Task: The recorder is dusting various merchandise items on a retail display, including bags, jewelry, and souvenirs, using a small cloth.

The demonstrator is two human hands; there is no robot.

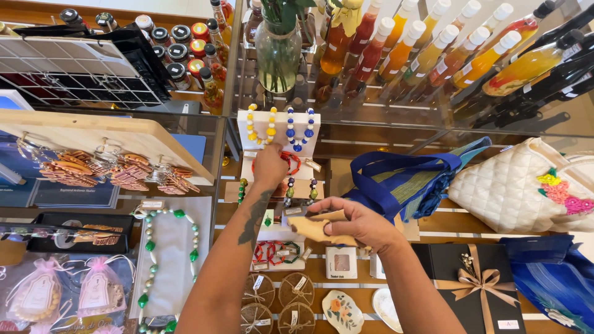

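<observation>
Tan cloth (312, 226) pinched in right hand (359, 224), thumb pressed on top, fingers curled beneath; held above slatted wooden shelf (445, 224), just right of centre. Left hand (270, 167) reached forward, fingers folded down and closed about red bead bracelet (291, 162) at white display card (279, 127); fingertips hidden, exact grip cannot be told. Hung on that card: two bead strands, one yellow-and-white (261, 124), one blue-and-white (299, 130). Further out: one green bead necklace (170, 260) at left, four round woven coasters (278, 304) near front edge, one blue bag (402, 179), one white quilted bag (520, 185), one black gift box (470, 284) with gold ribbon, two pink pouches (68, 291).
</observation>
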